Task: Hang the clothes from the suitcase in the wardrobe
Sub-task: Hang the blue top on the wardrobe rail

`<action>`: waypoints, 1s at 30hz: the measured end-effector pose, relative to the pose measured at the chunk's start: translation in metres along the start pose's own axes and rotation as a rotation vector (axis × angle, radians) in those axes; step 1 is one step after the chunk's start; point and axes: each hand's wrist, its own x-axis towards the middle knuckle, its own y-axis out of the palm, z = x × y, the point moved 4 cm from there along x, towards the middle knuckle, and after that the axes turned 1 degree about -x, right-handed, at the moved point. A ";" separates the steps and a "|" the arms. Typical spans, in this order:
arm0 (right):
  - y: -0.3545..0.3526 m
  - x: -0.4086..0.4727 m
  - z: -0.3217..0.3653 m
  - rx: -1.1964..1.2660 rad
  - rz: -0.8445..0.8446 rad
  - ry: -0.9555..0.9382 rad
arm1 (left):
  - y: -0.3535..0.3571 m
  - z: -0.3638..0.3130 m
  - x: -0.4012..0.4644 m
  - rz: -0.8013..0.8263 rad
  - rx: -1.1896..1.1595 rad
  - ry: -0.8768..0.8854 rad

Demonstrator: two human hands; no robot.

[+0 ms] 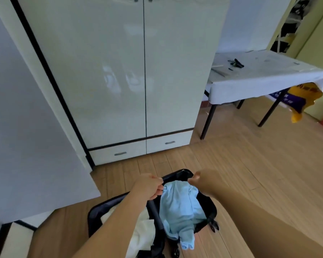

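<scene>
Our left hand [151, 186] and right hand [194, 178] each pinch a top corner of the blue shirt [181, 203], lifting it over the open suitcase [211, 205]. We think it is soft, light and floppy, so shoulders are best to hold. Wardrobe [119, 71] doors are closed.

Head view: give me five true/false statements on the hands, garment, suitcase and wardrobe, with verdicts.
1. Both hands, left hand and right hand, hold the light blue garment by its upper edge. True.
2. The wardrobe doors are open. False: both are closed.
3. The suitcase lies open on the floor. True.
4. The blue garment already hangs on a hanger. False: no hanger shows; it is held over the suitcase.
5. A white garment lies in the suitcase, left of the blue one. True.
</scene>
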 end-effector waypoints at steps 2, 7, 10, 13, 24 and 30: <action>0.043 0.038 -0.034 -0.002 -0.014 0.033 | 0.021 0.033 0.041 -0.005 -0.026 -0.013; 0.178 0.131 -0.115 -0.075 0.014 0.084 | 0.060 0.155 0.150 0.017 0.000 -0.087; 0.262 0.186 -0.148 -0.112 0.061 0.055 | 0.072 0.228 0.213 -0.040 0.045 -0.090; 0.326 0.222 -0.165 -0.071 0.087 0.052 | 0.077 0.276 0.259 -0.060 0.029 -0.078; 0.456 0.282 -0.241 -0.362 0.003 0.005 | 0.112 0.372 0.349 -0.075 0.136 -0.020; 0.469 0.298 -0.254 -0.493 0.065 -0.098 | 0.123 0.385 0.343 -0.044 0.177 -0.018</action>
